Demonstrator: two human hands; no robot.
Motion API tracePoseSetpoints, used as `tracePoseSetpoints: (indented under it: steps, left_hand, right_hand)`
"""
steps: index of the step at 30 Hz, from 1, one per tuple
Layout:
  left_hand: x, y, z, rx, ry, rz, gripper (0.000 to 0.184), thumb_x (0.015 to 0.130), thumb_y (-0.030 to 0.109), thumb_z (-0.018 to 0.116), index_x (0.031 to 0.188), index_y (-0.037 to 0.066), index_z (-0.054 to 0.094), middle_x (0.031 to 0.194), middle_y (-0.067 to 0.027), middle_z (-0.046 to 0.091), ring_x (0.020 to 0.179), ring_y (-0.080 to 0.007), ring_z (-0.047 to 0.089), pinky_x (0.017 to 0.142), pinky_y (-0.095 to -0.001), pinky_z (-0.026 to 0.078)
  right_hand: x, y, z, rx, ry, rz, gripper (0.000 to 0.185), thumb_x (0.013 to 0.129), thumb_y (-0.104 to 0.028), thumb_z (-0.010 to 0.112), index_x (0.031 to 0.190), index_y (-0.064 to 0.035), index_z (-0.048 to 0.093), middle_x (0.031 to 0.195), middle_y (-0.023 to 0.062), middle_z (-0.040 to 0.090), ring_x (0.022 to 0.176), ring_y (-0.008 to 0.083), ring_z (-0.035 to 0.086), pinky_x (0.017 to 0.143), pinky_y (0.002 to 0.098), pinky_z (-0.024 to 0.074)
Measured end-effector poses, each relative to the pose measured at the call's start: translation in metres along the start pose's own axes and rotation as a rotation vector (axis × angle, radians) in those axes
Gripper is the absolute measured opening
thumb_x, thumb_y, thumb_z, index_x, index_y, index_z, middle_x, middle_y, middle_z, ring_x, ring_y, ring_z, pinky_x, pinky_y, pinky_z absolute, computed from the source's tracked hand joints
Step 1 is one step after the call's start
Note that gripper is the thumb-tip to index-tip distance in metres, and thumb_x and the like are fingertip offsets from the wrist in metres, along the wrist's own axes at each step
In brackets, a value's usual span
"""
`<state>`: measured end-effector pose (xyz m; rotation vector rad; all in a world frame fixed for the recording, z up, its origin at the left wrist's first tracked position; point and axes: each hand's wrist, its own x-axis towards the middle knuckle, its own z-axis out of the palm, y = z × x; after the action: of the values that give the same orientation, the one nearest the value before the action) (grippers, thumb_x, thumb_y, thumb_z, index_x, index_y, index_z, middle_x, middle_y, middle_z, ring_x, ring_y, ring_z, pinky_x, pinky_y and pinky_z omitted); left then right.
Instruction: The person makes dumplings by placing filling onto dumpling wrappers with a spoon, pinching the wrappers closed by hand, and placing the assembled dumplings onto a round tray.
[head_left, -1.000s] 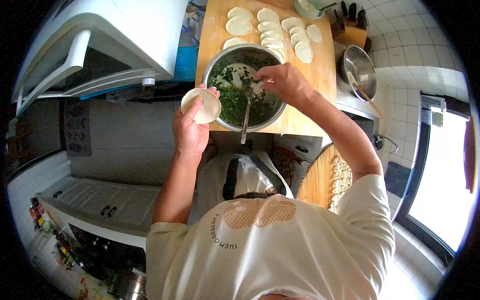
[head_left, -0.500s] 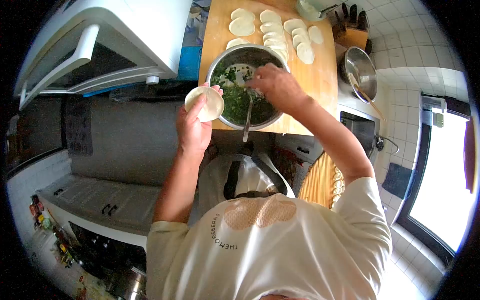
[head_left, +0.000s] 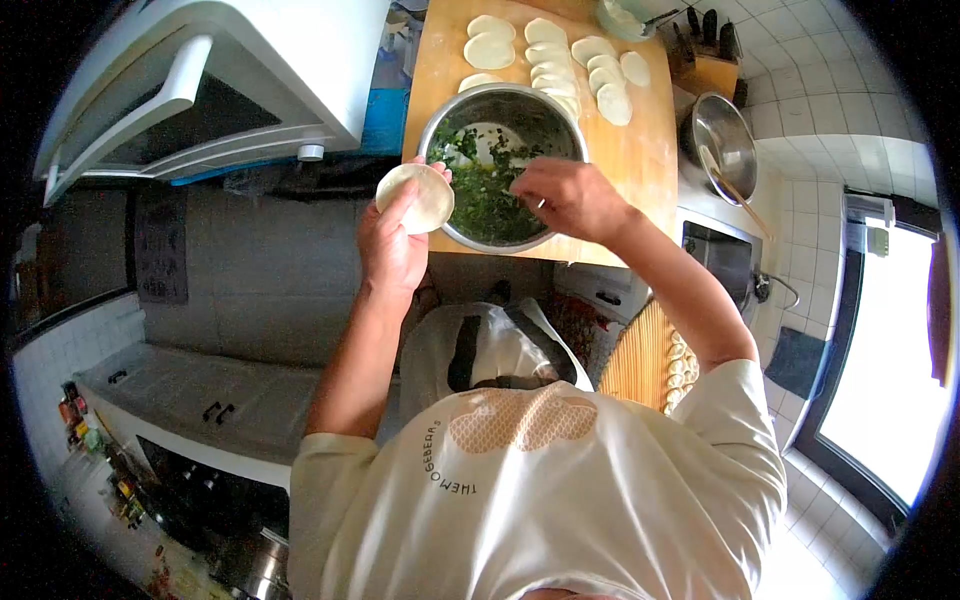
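Note:
A round dough wrapper [head_left: 422, 198] lies across the fingers of my left hand [head_left: 392, 245], with my thumb pressed on top. It is just left of a steel bowl [head_left: 432, 128] of chopped green filling [head_left: 480, 185]. Over the bowl's right side, my right hand [head_left: 572, 198] is closed round a metal spoon [head_left: 541, 203]. Only the bright end of its handle shows below my fingers; the rest is hidden by the hand. Several more dough wrappers [head_left: 490, 50] lie in overlapping rows on the wooden board [head_left: 640, 150] beyond the bowl.
At the right are an empty-looking steel basin [head_left: 735, 135] with a wooden stick [head_left: 725, 180], a sink [head_left: 715, 250] and a knife block [head_left: 712, 75]. A round tray [head_left: 635, 360] of folded dumplings [head_left: 680, 370] sits lower right. A glass bowl [head_left: 620, 20] stands at the back.
My right hand has moved down and right and closed on the spoon, whose handle was leaning over the bowl's near rim. My left hand still holds the wrapper, nearly in the same place.

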<state>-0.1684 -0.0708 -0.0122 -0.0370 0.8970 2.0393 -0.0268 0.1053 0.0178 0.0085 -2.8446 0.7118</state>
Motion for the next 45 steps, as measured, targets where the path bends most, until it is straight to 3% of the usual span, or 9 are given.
tracePoseSetpoints:
  steps: [4, 10, 13, 18, 24, 33, 40, 42, 45]
  left_hand:
    - [0.001, -0.001, 0.001, -0.012, 0.01, 0.006, 0.034, 0.081, 0.01, 0.056, 0.11, -0.006, 0.049, 0.103, -0.0204, 0.058, 0.097, -0.0279, 0.057, 0.088, -0.0359, 0.045]
    - [0.001, 0.0, -0.001, 0.012, 0.001, 0.017, 0.034, 0.081, 0.009, 0.056, 0.111, -0.006, 0.049, 0.102, -0.0203, 0.058, 0.097, -0.0281, 0.057, 0.088, -0.0359, 0.045]
    - [0.001, 0.0, -0.002, 0.009, -0.006, 0.019, 0.034, 0.081, 0.009, 0.055, 0.111, -0.006, 0.049, 0.102, -0.02, 0.058, 0.097, -0.0274, 0.057, 0.087, -0.0355, 0.045]
    - [-0.001, 0.001, 0.0, 0.024, 0.007, 0.001, 0.034, 0.081, 0.009, 0.055, 0.111, -0.005, 0.048, 0.103, -0.0194, 0.058, 0.097, -0.0267, 0.057, 0.087, -0.035, 0.046]
    - [-0.001, 0.0, -0.001, 0.023, 0.03, -0.005, 0.033, 0.081, 0.009, 0.056, 0.111, -0.004, 0.049, 0.103, -0.0192, 0.058, 0.097, -0.0269, 0.057, 0.086, -0.0352, 0.046]
    - [-0.001, -0.002, 0.0, 0.015, 0.001, 0.004, 0.033, 0.081, 0.009, 0.056, 0.111, -0.004, 0.049, 0.103, -0.0192, 0.058, 0.098, -0.0271, 0.057, 0.086, -0.0347, 0.047]
    - [-0.001, 0.0, 0.001, 0.047, 0.022, -0.006, 0.032, 0.081, 0.009, 0.056, 0.11, -0.004, 0.049, 0.103, -0.0188, 0.058, 0.099, -0.0273, 0.056, 0.087, -0.0351, 0.046]
    - [0.0, -0.002, -0.001, 0.062, 0.011, 0.012, 0.032, 0.081, 0.009, 0.055, 0.11, -0.004, 0.049, 0.103, -0.0185, 0.058, 0.099, -0.0271, 0.056, 0.087, -0.0353, 0.046]
    - [-0.001, -0.001, 0.0, 0.06, 0.013, 0.004, 0.032, 0.081, 0.009, 0.056, 0.11, -0.004, 0.049, 0.103, -0.0183, 0.058, 0.098, -0.0268, 0.056, 0.087, -0.035, 0.046]
  right_hand:
    - [-0.006, -0.001, -0.017, 0.086, 0.088, 0.378, 0.013, 0.082, -0.009, 0.056, 0.09, -0.0012, 0.062, 0.085, 0.0143, 0.063, 0.069, 0.0217, 0.062, 0.062, 0.0307, 0.0504]
    - [-0.015, -0.001, -0.021, -0.01, 0.139, 0.501, 0.02, 0.084, -0.013, 0.054, 0.096, 0.0006, 0.062, 0.073, 0.0148, 0.063, 0.06, 0.0167, 0.061, 0.055, 0.0274, 0.048]
    - [-0.014, -0.012, -0.012, 0.3, -0.069, 0.739, 0.023, 0.087, -0.015, 0.051, 0.098, 0.0025, 0.061, 0.072, 0.0115, 0.064, 0.06, 0.0123, 0.059, 0.055, 0.0264, 0.0486]
    - [0.0, -0.023, 0.005, 0.51, 0.134, 0.69, 0.019, 0.084, -0.018, 0.054, 0.093, -0.0042, 0.062, 0.068, 0.0151, 0.062, 0.06, 0.0195, 0.062, 0.057, 0.0301, 0.0492]
    - [-0.01, -0.002, -0.002, 0.047, -0.055, 0.092, 0.017, 0.082, -0.007, 0.055, 0.097, -0.0055, 0.063, 0.091, 0.0093, 0.064, 0.08, 0.0201, 0.062, 0.069, 0.0301, 0.0516]
    - [-0.027, -0.006, -0.021, 0.297, -0.123, 0.737, 0.019, 0.087, -0.013, 0.051, 0.096, 0.0002, 0.061, 0.081, 0.0107, 0.064, 0.07, 0.0149, 0.061, 0.062, 0.0279, 0.0493]
    - [0.0, -0.02, 0.0, 0.594, 0.115, 0.644, 0.02, 0.088, -0.01, 0.049, 0.098, 0.003, 0.059, 0.078, 0.0095, 0.063, 0.068, 0.0123, 0.059, 0.061, 0.0256, 0.0482]
    - [-0.001, -0.004, 0.009, 0.142, 0.206, 0.272, 0.019, 0.087, -0.008, 0.049, 0.099, 0.0018, 0.059, 0.077, 0.0114, 0.063, 0.067, 0.0138, 0.06, 0.061, 0.0264, 0.0479]
    - [-0.019, -0.004, -0.01, 0.268, -0.005, 0.415, 0.019, 0.087, -0.01, 0.049, 0.099, 0.0007, 0.059, 0.077, 0.0133, 0.063, 0.067, 0.016, 0.061, 0.061, 0.0279, 0.0483]
